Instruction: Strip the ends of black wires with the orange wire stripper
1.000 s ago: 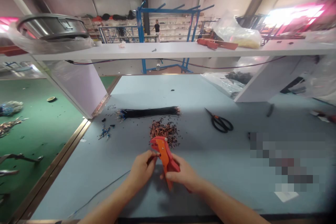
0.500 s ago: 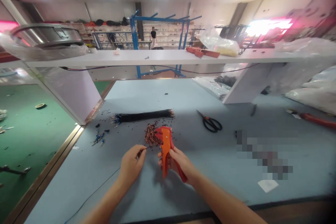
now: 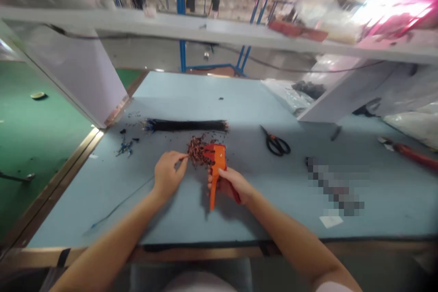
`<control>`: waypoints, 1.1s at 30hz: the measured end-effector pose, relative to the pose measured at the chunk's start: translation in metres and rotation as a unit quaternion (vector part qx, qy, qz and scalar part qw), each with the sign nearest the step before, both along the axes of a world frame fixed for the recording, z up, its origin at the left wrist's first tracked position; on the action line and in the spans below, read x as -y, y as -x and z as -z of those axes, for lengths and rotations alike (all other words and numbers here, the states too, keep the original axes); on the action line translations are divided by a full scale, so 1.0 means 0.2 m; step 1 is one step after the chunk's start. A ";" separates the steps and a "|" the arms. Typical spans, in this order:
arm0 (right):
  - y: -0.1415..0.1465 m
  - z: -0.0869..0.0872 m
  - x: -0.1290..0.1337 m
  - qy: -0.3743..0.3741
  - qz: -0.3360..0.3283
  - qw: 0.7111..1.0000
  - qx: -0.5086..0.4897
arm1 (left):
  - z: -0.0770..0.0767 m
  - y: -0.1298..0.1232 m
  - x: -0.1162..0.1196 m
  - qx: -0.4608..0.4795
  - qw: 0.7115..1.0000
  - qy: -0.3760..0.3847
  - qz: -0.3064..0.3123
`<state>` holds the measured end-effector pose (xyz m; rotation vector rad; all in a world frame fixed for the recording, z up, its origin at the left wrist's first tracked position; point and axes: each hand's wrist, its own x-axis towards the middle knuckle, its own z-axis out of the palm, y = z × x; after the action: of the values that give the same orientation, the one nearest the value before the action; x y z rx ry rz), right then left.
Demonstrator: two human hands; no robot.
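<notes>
My left hand point(image 3: 169, 173) is closed in a pinch on a thin dark wire point(image 3: 126, 197), which trails across the table to the lower left. Its fingertips are at the left edge of a pile of short copper-coloured scraps point(image 3: 195, 151). An orange and red wire stripper point(image 3: 219, 157) is gripped in my right hand point(image 3: 237, 185), with its jaws pointing left over the pile. Whether the wire's end touches the jaws is too blurred to tell. Just behind the pile lies a bundle of black wires point(image 3: 188, 125) with bare ends.
Black-handled scissors point(image 3: 276, 144) rest right of the pile. Small blue-ended pieces point(image 3: 125, 147) lie to the left. A pixelated object point(image 3: 335, 187) and a white paper point(image 3: 331, 221) are at right. A white shelf point(image 3: 232, 29) spans the back; a person point(image 3: 214, 3) stands far behind.
The view has tilted downward, so the table sits higher in the picture. My left hand has moved forward towards the scrap pile and the stripper's jaws. The right hand keeps its grip.
</notes>
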<state>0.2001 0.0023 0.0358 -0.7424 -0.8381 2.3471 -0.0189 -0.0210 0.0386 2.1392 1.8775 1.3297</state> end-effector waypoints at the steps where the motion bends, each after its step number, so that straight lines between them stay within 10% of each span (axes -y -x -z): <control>1: 0.00 0.00 0.00 -0.013 -0.004 1.000 0.010 | 0.00 0.00 0.00 0.003 1.000 -0.011 -0.003; 33: 0.00 -0.07 0.10 -0.110 -0.072 0.988 0.078 | -0.04 -0.05 0.04 -0.035 0.993 -0.101 0.045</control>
<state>0.2003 -0.0182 0.0500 -0.8021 -1.2337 2.2914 -0.0088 -0.0299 0.0474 2.3640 1.7127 1.5035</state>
